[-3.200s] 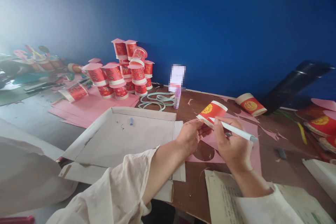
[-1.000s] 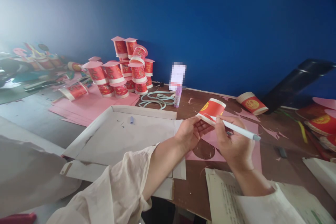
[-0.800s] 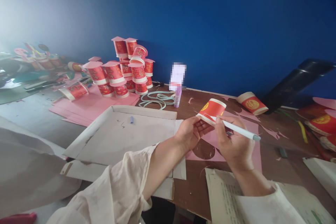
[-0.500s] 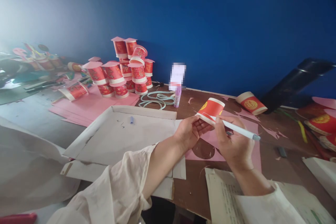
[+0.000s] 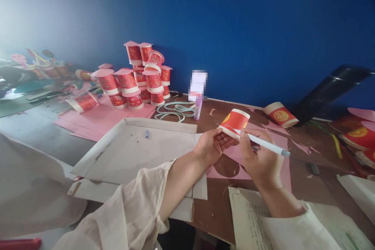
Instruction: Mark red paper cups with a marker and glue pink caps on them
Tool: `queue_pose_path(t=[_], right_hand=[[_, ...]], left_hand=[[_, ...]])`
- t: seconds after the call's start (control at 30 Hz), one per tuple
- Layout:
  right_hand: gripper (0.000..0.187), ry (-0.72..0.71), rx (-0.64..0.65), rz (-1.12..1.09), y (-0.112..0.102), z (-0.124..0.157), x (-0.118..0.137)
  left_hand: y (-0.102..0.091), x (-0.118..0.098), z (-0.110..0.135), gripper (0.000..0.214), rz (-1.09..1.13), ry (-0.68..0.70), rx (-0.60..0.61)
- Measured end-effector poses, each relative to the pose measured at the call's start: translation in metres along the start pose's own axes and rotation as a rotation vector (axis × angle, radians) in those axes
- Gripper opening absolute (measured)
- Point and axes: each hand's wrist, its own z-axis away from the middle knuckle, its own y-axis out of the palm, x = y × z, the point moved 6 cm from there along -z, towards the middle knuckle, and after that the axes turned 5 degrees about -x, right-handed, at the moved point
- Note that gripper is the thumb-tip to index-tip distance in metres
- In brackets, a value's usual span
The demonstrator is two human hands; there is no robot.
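A red paper cup (image 5: 238, 119) with gold emblems and white bands lies tilted in my left hand (image 5: 211, 145). The fingers of that hand support the cup from below and at its left end. My right hand (image 5: 261, 160) pinches a white pen-shaped tool (image 5: 265, 143) with a grey end. Its tip meets the cup's side near the lower white band, where a thin line or slit shows in the red. I cannot make out whether the tip is a nib or a blade. Below both hands is a pink paper sheet (image 5: 281, 168) with a round hole.
Stacked red cups with pink paper discs (image 5: 128, 80) stand at the back left, by a coiled cable (image 5: 175, 110) and a purple tube (image 5: 198, 109). A white box lid (image 5: 108, 164) lies left, printed papers (image 5: 244, 211) in front, nested cups (image 5: 281, 115) and a black cylinder (image 5: 331, 90) right.
The cup has turned or shifted very slightly in my left hand, and the line on its side shows differently. Both hands stay almost in place.
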Motion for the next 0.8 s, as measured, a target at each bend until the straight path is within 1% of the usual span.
queue_pose_path(t=[0.2, 0.37, 0.63, 0.8], right_hand=[[0.015, -0.001, -0.004, 0.005, -0.0015, -0.0015, 0.0011], [0.016, -0.001, -0.002, 0.003, -0.0019, -0.0013, 0.0012], [0.020, -0.011, -0.011, 0.039, -0.0030, -0.0033, 0.0035], [0.018, -0.018, -0.015, 0.038, -0.0029, -0.0031, 0.0031]], left_hand=[[0.0003, -0.0010, 0.0000, 0.024, -0.005, -0.008, 0.009], [0.0000, -0.0009, 0.0012, 0.023, -0.001, -0.021, -0.015], [-0.0002, -0.0024, 0.0002, 0.024, -0.009, -0.015, -0.001], [0.0001, -0.0023, -0.0001, 0.024, -0.007, -0.016, 0.007]])
